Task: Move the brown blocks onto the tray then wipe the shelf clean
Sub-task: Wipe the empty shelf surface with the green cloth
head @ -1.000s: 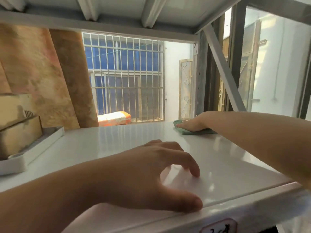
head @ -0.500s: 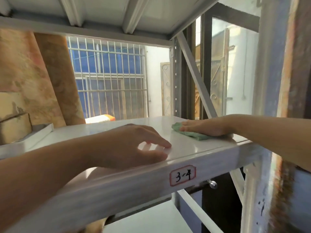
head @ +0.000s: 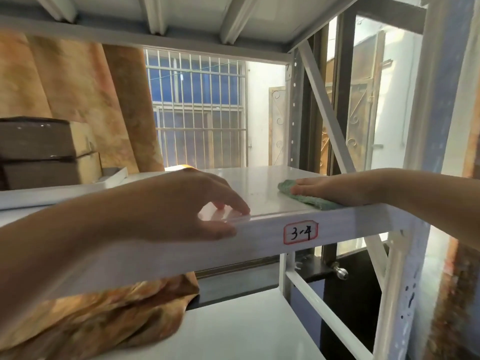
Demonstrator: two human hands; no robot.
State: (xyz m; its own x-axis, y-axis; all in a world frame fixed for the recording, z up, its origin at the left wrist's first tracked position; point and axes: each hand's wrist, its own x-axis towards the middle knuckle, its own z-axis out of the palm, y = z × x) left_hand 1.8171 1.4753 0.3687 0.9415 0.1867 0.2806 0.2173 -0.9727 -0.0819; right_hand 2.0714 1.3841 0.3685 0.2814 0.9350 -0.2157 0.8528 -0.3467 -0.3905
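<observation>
Two brown blocks [head: 39, 154] lie stacked on a white tray [head: 114, 176] at the left end of the white shelf [head: 262, 183]. My right hand [head: 327, 189] lies flat on a green cloth [head: 309, 200], pressing it onto the shelf near the front right edge. My left hand [head: 192, 203] rests on the shelf's front edge with fingers spread and the thumb on the rim, holding nothing. A label reading 3-4 [head: 301, 233] is stuck on the front rim.
Orange-brown fabric [head: 78, 100] hangs behind the tray, and more of it [head: 104, 315] is bunched on the lower shelf. A diagonal brace [head: 327, 115] and upright post [head: 293, 113] stand at the right end. A barred window [head: 197, 110] lies beyond.
The camera has dropped lower, to the level of the shelf's edge. My right hand has drawn the cloth from the back right corner toward the front edge. My left hand stays on the rim.
</observation>
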